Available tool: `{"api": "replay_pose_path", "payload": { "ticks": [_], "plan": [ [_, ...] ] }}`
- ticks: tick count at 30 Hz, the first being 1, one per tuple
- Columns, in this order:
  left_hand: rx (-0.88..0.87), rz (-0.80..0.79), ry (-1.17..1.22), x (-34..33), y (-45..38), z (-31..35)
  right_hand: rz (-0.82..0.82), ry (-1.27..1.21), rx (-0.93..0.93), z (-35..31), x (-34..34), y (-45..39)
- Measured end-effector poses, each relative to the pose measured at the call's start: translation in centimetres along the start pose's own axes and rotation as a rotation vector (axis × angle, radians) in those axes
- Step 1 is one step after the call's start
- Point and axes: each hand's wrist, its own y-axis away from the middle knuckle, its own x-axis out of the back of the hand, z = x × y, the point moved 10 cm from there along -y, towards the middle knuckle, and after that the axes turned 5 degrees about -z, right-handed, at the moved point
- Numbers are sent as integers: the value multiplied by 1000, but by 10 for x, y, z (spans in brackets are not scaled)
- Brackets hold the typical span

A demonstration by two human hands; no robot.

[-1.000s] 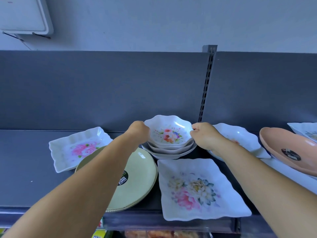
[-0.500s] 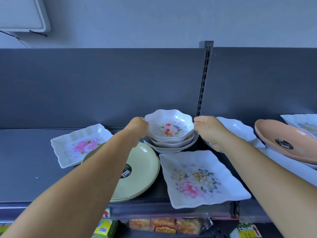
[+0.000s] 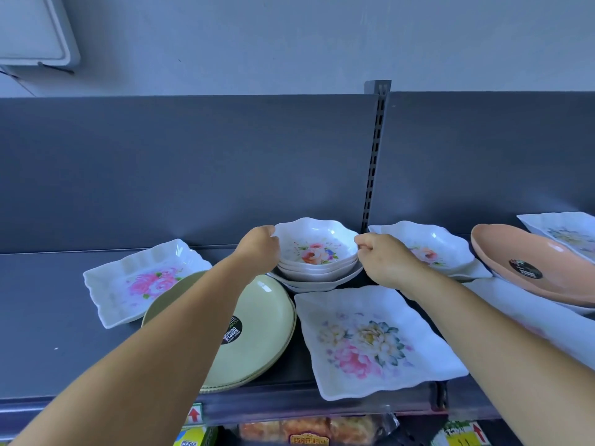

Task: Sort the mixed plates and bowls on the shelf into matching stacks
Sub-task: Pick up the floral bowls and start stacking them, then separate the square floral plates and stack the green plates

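Observation:
A stack of small white floral bowls (image 3: pixel 317 252) sits at the back middle of the dark shelf (image 3: pixel 48 317), on wider white dishes (image 3: pixel 317 286). My left hand (image 3: pixel 257 247) grips the left rim of the bowls and my right hand (image 3: pixel 383 260) grips the right rim. A pile of pale green round plates (image 3: pixel 257 329) lies in front left, partly under my left forearm. A square floral plate (image 3: pixel 370 339) lies in front, a smaller pink-flowered square plate (image 3: pixel 138 281) at left.
To the right stand a white floral dish (image 3: pixel 428 249), a peach oval bowl (image 3: pixel 531 265) on white plates, and another floral plate (image 3: pixel 566 233) at the frame edge. A slotted upright (image 3: pixel 373 156) runs up the back panel. Packaged goods show below the shelf edge.
The stack of small bowls looks slightly raised off the wider dishes, with both hands holding its rims as before. The camera view has shifted a little.

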Motion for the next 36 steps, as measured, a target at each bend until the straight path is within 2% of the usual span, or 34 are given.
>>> {"api": "replay_pose_path", "payload": {
  "ticks": [5, 9, 11, 13, 16, 22, 29, 36],
  "plan": [
    [-32, -69, -160, -3, 24, 13, -129, 91, 4, -4, -8, 27],
    [-265, -60, -154, -3, 82, 44, -196, 180, -10, 8, -11, 61],
    [-398, -110, -163, -14, 119, 60, -201, 221, -20, 16, -13, 79],
    [-440, -169, -183, -27, 147, 66, -202, 278, -43, 25, -16, 95],
    [-401, -251, -218, -44, 164, 59, -178, 330, -109, 38, -15, 112],
    [-335, -188, -330, -59, 176, 41, -70, 390, -231, 50, -4, 135],
    [-179, -142, -82, -65, 182, 31, 70, 360, -220, 48, 1, 146],
    [-88, -101, 76, -62, 187, 23, 99, 249, -176, 57, 7, 149]
  ]
}}
